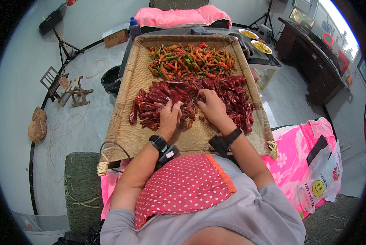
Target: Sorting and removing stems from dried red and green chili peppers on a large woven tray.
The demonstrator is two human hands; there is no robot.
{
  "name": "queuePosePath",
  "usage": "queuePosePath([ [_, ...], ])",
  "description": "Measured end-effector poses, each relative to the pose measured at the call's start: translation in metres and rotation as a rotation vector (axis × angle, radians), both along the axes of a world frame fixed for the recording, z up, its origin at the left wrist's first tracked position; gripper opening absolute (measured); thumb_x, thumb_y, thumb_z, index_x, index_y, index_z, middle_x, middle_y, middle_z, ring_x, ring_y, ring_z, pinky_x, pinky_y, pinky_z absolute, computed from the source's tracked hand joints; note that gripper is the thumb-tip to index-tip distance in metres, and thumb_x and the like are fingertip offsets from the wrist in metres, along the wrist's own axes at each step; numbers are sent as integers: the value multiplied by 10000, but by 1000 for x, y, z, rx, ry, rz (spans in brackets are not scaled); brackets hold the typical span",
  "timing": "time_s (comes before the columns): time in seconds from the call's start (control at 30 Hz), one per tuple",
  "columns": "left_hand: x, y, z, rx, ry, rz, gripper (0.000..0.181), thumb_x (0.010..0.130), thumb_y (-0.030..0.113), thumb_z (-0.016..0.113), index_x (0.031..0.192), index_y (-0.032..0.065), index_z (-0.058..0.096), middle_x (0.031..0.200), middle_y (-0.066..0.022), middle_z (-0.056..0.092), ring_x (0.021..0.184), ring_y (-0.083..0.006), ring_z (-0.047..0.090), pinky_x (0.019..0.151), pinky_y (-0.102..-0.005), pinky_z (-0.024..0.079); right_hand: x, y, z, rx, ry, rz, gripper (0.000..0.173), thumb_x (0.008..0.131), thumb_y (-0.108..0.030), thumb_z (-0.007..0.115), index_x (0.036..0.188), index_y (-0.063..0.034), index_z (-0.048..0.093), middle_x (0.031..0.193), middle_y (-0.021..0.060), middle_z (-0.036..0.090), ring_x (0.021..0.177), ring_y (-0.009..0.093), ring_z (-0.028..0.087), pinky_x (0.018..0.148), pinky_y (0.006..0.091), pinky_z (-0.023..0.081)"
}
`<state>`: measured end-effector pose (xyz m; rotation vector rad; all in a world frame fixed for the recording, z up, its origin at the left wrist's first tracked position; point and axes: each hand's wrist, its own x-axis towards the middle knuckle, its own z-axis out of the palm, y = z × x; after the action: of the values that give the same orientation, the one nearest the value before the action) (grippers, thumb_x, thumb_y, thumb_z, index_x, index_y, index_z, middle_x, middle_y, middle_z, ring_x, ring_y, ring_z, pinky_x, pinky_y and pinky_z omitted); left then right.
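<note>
A woven bamboo tray (198, 134) lies before me. Dried dark red chili peppers (232, 92) are spread over its middle, and smaller orange, red and green chili peppers (192, 59) fill its far part. My left hand (170, 116) holds a dark red pepper between thumb and fingers, above the left part of the dark red ones. To its right, my right hand (213, 107) is at the middle of the same peppers with thumb and forefinger close together; whether something is pinched there is too small to tell. Both wrists wear dark bands, the left one with a small device.
A blue bottle (135, 28) stands beyond the tray's far left corner. A black bin (111, 80) is on the floor at left. Two plates of food (261, 47) sit on the table at far right. A pink cloth and a plastic bag (319, 183) lie at right.
</note>
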<state>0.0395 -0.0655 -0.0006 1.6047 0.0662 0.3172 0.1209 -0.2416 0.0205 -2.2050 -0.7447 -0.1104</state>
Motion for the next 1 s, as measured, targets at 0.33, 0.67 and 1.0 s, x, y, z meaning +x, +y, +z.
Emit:
queuePosePath([
  [0.33,1,2,2,-237,-41,58,598,985,506,434,1360,41,412,740,-13,580,493,-66,481,427,-211,393,30,43,-7,-779,-68,-232,815,788,-42,664,1457,-317,289,1318,246,411,777,360,668,615,409,541],
  [0.67,2,1,-4,-96,-10,26,406,1006,406,448,1139,39,559,750,-22,577,519,-81,482,491,-230,423,25,20,9,-576,-5,11,479,763,-237,711,1214,-249,550,1203,185,473,870,386,623,721,447,526],
  [1.0,2,0,-4,3,27,-37,327,992,336,518,1154,54,553,767,-8,552,546,-71,472,508,-241,415,18,-14,4,159,390,70,232,873,-199,616,1050,-69,542,818,57,540,622,132,475,553,310,399],
])
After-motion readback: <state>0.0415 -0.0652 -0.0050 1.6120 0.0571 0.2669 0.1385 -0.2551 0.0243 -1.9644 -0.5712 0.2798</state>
